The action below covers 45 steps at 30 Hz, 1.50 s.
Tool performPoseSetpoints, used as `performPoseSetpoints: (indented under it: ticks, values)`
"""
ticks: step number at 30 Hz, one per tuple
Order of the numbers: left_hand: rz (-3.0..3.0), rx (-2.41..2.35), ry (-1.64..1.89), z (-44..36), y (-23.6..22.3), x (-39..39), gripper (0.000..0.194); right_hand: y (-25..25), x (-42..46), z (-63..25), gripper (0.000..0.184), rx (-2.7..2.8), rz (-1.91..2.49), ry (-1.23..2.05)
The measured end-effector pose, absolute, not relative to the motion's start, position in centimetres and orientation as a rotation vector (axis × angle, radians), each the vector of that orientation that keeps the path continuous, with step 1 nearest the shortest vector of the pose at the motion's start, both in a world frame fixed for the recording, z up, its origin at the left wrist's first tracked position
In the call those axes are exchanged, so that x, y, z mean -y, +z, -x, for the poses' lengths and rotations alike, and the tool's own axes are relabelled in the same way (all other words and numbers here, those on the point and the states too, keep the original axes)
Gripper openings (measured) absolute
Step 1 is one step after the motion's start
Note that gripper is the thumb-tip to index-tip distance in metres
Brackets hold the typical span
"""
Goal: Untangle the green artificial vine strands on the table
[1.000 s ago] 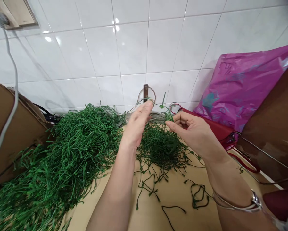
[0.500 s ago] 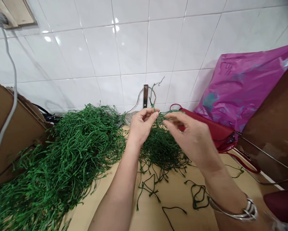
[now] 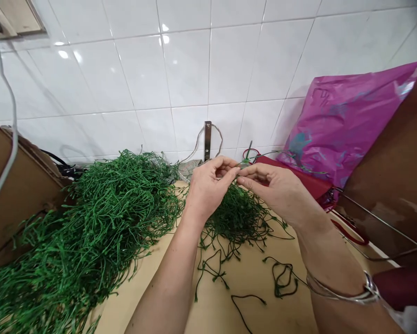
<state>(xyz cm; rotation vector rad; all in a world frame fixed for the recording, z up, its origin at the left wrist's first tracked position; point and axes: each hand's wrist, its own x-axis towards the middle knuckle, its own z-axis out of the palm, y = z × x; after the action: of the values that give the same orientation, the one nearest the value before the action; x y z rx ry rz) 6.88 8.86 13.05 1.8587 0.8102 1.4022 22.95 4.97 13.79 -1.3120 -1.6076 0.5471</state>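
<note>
Two hands, the left (image 3: 211, 183) and the right (image 3: 278, 192), are held nearly touching at the centre of the frame, thumbs and forefingers closed to a pinch on what appears to be a thin green strand (image 3: 249, 152), seen just above them. The strand could be dropped if the pinch is loosened, or snagged in the dark green heap (image 3: 236, 218) below, where ends are tangled. Two heaps are counted, the larger heap (image 3: 118, 208) at left, plus at least three loose cords (image 3: 279, 293) at lower centre; strands within the heaps cannot be counted.
</note>
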Motion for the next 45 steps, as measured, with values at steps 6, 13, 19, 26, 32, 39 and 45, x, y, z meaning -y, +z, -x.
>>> performPoseSetpoints:
  ticks: [6,13,19,26,32,39,45]
  values:
    - [-1.691,-0.822,1.228,-6.9,13.0,-9.1,0.011,14.2,-4.8,-23.1,0.02,1.493,1.228,0.566]
    - [-1.755,-0.718,1.051,-7.0,13.1,-8.9,0.017,14.6,-4.7,-23.6,0.023,1.498,1.233,0.553]
    - [-2.095,-0.895,1.141,-6.4,13.4,-9.1,0.018,14.9,-4.7,-24.9,0.028,1.699,1.265,0.611]
    - [-2.041,-0.83,1.052,-6.9,13.3,-8.9,0.017,14.9,-4.7,-24.2,0.015,1.666,1.287,0.49]
    - [-2.069,-0.797,0.799,-6.1,13.2,-9.4,0.026,14.8,-4.4,-24.4,0.008,1.82,1.336,0.339]
    - [-2.091,-0.892,0.848,-5.7,13.6,-9.3,0.028,13.2,-6.2,-24.8,0.006,1.758,1.35,-0.082]
    - [-1.945,-0.843,0.975,-5.1,13.4,-9.7,0.027,12.6,-7.7,-28.5,0.008,1.539,1.439,-0.107]
